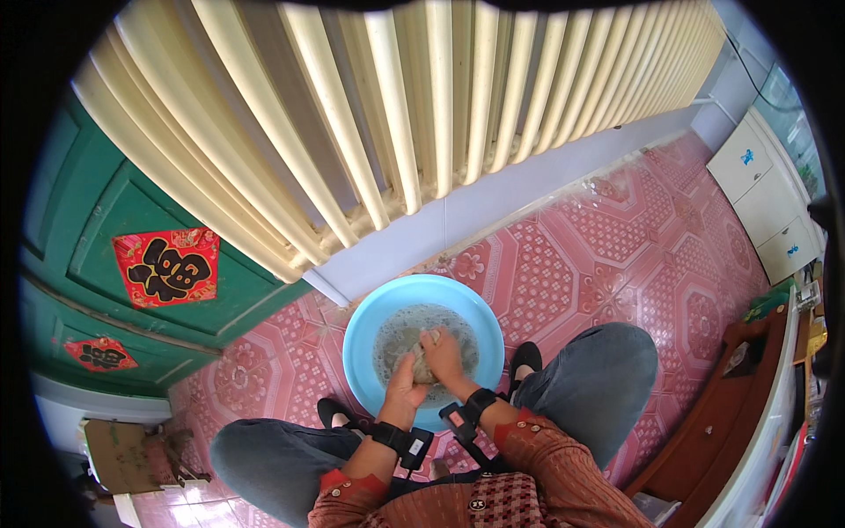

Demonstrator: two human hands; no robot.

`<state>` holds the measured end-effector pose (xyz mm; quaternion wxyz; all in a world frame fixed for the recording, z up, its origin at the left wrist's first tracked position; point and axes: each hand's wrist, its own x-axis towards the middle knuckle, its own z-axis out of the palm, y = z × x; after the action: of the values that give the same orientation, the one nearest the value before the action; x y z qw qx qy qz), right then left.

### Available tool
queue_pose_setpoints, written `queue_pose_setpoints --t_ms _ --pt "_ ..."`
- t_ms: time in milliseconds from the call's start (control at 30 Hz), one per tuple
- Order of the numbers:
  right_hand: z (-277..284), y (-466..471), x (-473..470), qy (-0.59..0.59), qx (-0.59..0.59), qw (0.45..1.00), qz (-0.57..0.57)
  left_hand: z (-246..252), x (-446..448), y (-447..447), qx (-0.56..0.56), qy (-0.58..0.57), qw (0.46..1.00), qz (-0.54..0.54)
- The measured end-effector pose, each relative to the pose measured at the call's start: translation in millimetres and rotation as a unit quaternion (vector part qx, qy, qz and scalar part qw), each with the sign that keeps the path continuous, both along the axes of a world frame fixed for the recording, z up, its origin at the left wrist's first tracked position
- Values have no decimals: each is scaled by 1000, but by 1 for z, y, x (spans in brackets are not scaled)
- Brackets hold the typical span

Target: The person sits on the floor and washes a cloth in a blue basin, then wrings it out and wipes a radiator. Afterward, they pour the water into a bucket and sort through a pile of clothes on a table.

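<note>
A light blue plastic basin (356, 350) holds murky, sudsy water and stands on the floor between my feet. Over its middle, both hands grip a wet, greyish-beige cloth (424, 371). My left hand (405, 388) holds the cloth from the left and below, its thumb up. On the other side, my right hand (443, 356) is closed around the cloth's upper right part. The lower part of the cloth lies near the foam, and its full shape is hidden by the hands and water.
A cream radiator (439, 99) spans the wall beyond the basin. Green doors (99, 264) with red paper decorations stand left. Patterned pink tiles (541, 264) cover the floor. A white cabinet (769, 198) and brown wooden furniture (713, 422) are at right; a cardboard box (115, 455) is lower left.
</note>
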<state>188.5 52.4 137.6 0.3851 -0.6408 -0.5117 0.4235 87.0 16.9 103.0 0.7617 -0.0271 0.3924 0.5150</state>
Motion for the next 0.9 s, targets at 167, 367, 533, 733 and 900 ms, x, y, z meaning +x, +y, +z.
queue_pose_setpoints --t_ms 167,367,533,733,900 --pt "2 -7 -1 222 21 967 125 -1 -34 -2 70 137 988 -13" --pt "9 -39 -25 -111 185 969 124 10 -33 -9 17 53 998 13" --pt "-16 10 3 117 -41 992 18 9 -3 9 -49 26 998 -18" --pt "15 -11 -6 90 146 965 197 12 -45 17 -51 3 999 17" --pt "14 -14 -1 -187 183 949 179 14 -16 7 5 7 1000 -19"
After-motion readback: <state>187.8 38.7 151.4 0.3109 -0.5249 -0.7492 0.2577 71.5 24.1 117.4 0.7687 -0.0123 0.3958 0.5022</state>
